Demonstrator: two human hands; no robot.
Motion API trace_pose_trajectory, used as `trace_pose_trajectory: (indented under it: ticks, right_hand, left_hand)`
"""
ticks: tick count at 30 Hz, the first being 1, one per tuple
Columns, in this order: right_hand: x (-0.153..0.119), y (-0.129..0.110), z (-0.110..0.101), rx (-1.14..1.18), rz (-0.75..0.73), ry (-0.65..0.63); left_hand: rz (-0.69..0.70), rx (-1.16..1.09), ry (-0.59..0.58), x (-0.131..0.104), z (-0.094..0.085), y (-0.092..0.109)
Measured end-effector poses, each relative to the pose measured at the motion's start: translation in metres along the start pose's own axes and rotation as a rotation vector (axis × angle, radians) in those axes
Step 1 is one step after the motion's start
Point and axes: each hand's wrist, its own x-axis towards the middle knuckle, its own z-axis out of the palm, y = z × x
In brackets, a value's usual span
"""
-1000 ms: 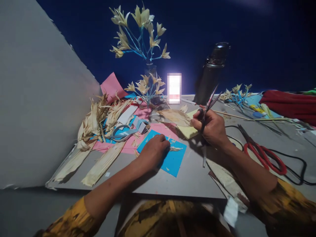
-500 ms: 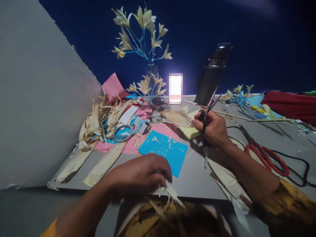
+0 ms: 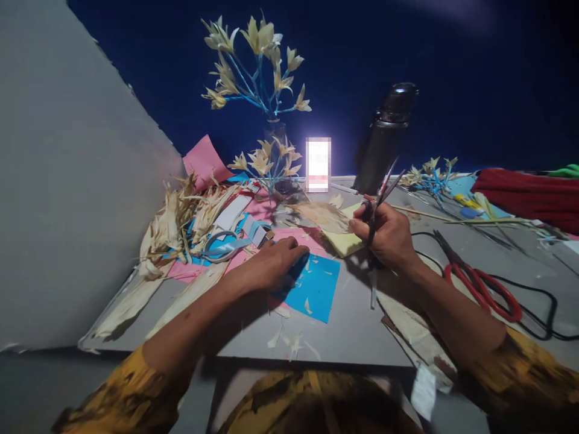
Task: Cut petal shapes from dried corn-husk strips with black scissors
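Note:
My left hand (image 3: 280, 262) lies over the left part of a blue paper sheet (image 3: 323, 289), fingers stretched forward and slightly bent, with the fingertips partly hidden. Small pale husk scraps (image 3: 308, 306) are on the sheet, and others (image 3: 296, 343) lie on the table in front of it. My right hand (image 3: 389, 235) is closed around a pair of dark-handled scissors (image 3: 388, 184), blades pointing up and parted. A dried husk piece (image 3: 319, 215) meets my right thumb and fingertips; whether they pinch it I cannot tell. Yellow paper (image 3: 346, 241) lies beneath that spot.
Dried husks (image 3: 169, 223) and a tape roll (image 3: 221, 246) are heaped at left. Pale flowers on blue stems (image 3: 260, 75) stand in a bottle behind. Further right are a dark flask (image 3: 384, 144), red-handled scissors (image 3: 484, 283), a black cord (image 3: 549, 319) and red cloth (image 3: 520, 196).
My left hand has moved forward from the table's front edge onto the blue sheet. Fewer scraps show on the sheet, and more lie near the front edge. My right hand stays with the scissors.

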Motion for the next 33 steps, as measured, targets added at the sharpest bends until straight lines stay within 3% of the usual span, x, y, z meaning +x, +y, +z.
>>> trace_pose_trajectory:
  ticks: [3,7,9,11,14,19,22,26,30,33]
  right_hand:
    - [-0.001,-0.002,0.001,0.133,0.106,0.012]
    - [-0.008,-0.009,0.009,0.408,0.284,0.049]
    - [-0.014,-0.011,0.013,0.453,0.369,0.034]
    - [-0.019,-0.009,0.017,0.445,0.426,-0.022]
    - [-0.021,-0.003,0.02,0.41,0.427,-0.17]
    - [-0.022,0.003,0.023,0.197,0.307,-0.343]
    - [-0.023,0.002,0.025,0.069,0.256,-0.351]
    - [-0.022,0.0,0.027,0.051,0.315,-0.355]
    - [-0.022,0.004,0.028,0.077,0.311,-0.352]
    - [-0.022,0.007,0.03,0.091,0.303,-0.359]
  left_hand:
    - [-0.061,-0.289,0.192,0.008,-0.007,0.006]
    - [-0.241,-1.116,0.349,0.029,-0.006,0.025]
    - [-0.246,-1.519,0.415,0.039,0.001,0.033]
    - [-0.263,-1.701,0.533,0.046,0.009,0.035]
    - [-0.303,-1.747,0.684,0.05,0.019,0.031]
    - [-0.397,-1.596,0.694,0.047,0.027,0.028]
    - [-0.412,-1.506,0.678,0.047,0.03,0.03]
    - [-0.416,-1.556,0.62,0.046,0.03,0.028]
    - [-0.411,-1.318,0.557,0.043,0.029,0.027]
    - [-0.333,-1.253,0.525,0.043,0.031,0.031]
